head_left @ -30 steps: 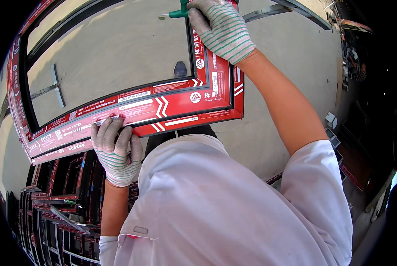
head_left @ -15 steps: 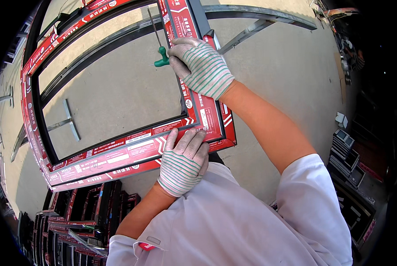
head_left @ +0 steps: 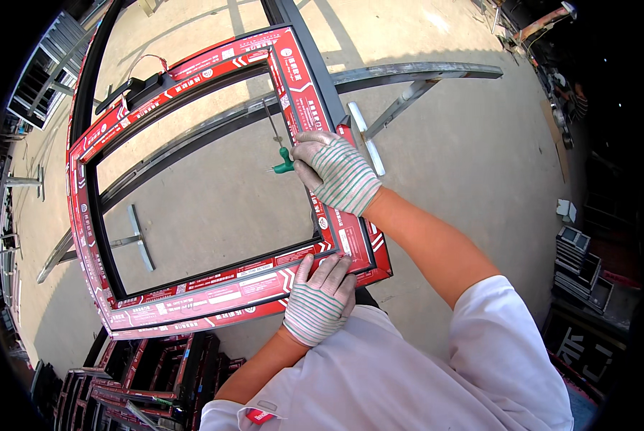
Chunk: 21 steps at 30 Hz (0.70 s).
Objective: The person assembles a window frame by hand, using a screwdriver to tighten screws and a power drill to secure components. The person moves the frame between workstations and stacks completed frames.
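Observation:
A window frame (head_left: 221,292), covered in red and white printed film with dark inner edges, lies flat before me. My right hand (head_left: 336,172), in a white glove with green stripes, is over its right side rail. The fingers are bent and closed on a T-handle hex key (head_left: 284,161) with a green grip. Its thin metal shaft points away over the frame's opening, and part of the grip is hidden by the fingers. My left hand (head_left: 317,302), gloved alike, rests on the near rail beside the right corner, fingers stretched out, holding nothing.
Metal stand bars (head_left: 422,70) run beneath and beyond the frame. A black part (head_left: 142,90) sits by its far left side. More red-filmed frames (head_left: 139,381) are stacked at lower left. At right, corner pieces or samples (head_left: 580,262) are piled along the floor's edge.
My view has shifted, so the frame and both hands sit lower in the picture and more of the far side shows. Both hands keep nearly the same places on the frame.

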{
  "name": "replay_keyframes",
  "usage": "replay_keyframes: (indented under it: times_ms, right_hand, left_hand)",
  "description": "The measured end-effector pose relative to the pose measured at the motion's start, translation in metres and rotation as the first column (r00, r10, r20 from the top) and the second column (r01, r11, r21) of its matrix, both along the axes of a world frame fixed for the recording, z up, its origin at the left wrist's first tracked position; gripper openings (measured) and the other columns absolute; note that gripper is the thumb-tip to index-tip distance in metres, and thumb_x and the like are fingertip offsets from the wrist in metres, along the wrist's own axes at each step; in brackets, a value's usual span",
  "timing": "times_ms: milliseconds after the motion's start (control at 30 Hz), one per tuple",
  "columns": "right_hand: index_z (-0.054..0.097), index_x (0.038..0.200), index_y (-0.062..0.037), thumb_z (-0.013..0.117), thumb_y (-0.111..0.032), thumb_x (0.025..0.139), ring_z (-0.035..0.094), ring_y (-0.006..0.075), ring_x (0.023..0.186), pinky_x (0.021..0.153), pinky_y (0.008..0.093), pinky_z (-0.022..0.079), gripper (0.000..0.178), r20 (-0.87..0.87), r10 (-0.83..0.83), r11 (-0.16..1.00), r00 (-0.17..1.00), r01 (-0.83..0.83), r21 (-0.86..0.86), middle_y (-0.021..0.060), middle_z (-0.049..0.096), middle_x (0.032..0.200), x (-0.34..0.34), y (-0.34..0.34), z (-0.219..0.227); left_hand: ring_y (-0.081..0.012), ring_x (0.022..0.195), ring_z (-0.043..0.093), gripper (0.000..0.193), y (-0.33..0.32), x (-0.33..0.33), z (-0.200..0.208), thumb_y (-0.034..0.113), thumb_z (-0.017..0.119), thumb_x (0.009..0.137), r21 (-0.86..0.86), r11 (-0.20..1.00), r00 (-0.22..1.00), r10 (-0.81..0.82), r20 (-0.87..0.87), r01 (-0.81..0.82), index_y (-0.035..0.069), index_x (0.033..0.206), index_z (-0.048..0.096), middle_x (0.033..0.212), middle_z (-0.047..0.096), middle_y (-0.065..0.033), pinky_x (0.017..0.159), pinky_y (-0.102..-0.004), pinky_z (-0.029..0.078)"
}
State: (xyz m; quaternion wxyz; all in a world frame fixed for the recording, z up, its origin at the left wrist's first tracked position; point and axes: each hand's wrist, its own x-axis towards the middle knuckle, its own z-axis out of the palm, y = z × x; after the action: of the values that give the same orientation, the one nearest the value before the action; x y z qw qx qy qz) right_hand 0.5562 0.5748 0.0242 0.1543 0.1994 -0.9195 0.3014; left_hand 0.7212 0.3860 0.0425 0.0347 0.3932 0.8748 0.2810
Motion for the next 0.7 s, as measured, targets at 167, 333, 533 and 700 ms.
replay_keyframes:
  times_ms: [167,333,533,700]
  right_hand:
    - [0.074,0.109,-0.0034,0.075,-0.011,0.092,0.069,0.035,0.12,0.107,0.0474,0.053,0.019,0.014,-0.012,1.0,1.0,0.012,-0.011,0.0176,0.075,0.116,0.0004,-0.0012,0.004]
    - [0.074,0.108,-0.0029,0.075,-0.011,0.092,0.068,0.0356,0.12,0.107,0.0465,0.054,0.018,0.009,0.001,1.0,1.0,-0.001,0.011,0.0178,0.075,0.115,0.0003,-0.0001,-0.0007]
    - [0.073,0.11,-0.0036,0.075,-0.01,0.092,0.069,0.0362,0.119,0.106,0.0467,0.055,0.02,-0.012,-0.003,1.0,1.0,0.003,0.001,0.0193,0.074,0.118,0.002,-0.0003,0.0022]
    - [0.073,0.111,-0.0037,0.075,-0.01,0.092,0.069,0.0367,0.119,0.106,0.0464,0.055,0.02,-0.019,-0.019,1.0,1.0,0.019,-0.017,0.0199,0.073,0.121,0.0033,-0.0023,-0.0005]
  left_hand:
    - [-0.0297,0.127,0.064,0.023,0.0003,0.0,0.0025,0.019,0.075,0.08,0.006,1.0,1.0,0.002,-0.005,-0.002,0.011,0.102,0.076,0.131,0.071,-0.0107,0.117,-0.0607,0.038]
    - [-0.0312,0.128,0.062,0.024,-0.0004,0.0008,0.0026,0.018,0.075,0.081,0.041,0.999,1.0,0.003,-0.026,-0.002,0.01,0.104,0.073,0.131,0.07,-0.0115,0.117,-0.0622,0.038]
    - [-0.0323,0.13,0.061,0.025,-0.002,0.0034,-0.0027,0.017,0.075,0.082,0.084,0.996,0.998,0.01,-0.064,-0.004,0.01,0.106,0.072,0.132,0.069,-0.0115,0.118,-0.0626,0.037]
    - [-0.0329,0.129,0.061,0.025,-0.003,0.0046,-0.0017,0.017,0.076,0.082,0.086,0.996,0.998,0.014,-0.068,-0.008,0.01,0.106,0.072,0.132,0.069,-0.0113,0.118,-0.0624,0.037]
